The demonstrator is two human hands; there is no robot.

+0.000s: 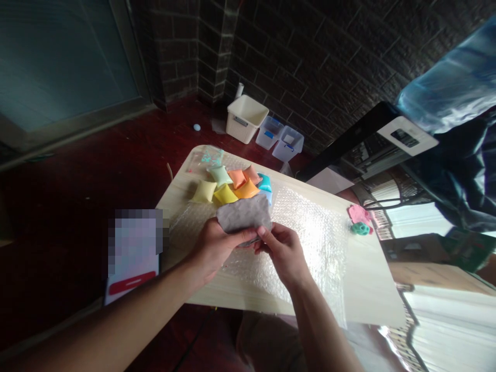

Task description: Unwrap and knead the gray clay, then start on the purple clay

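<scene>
A flattened slab of grey modelling clay is held up over the table between my two hands. My left hand grips its left and lower edge, thumb lying across the front. At the lower right edge, my right hand pinches the clay with its thumb against the fingers. The fingertips behind the slab are partly hidden. Just beyond it lie several small pillow-shaped packets: a pale yellow packet, a yellow packet, an orange packet, a mint packet and a turquoise packet.
Bubble wrap covers much of the light wooden table. Pink clay and a green clay piece sit at the right edge. A phone-like screen stands at left. Beyond, a cream bin and clear boxes are on the floor.
</scene>
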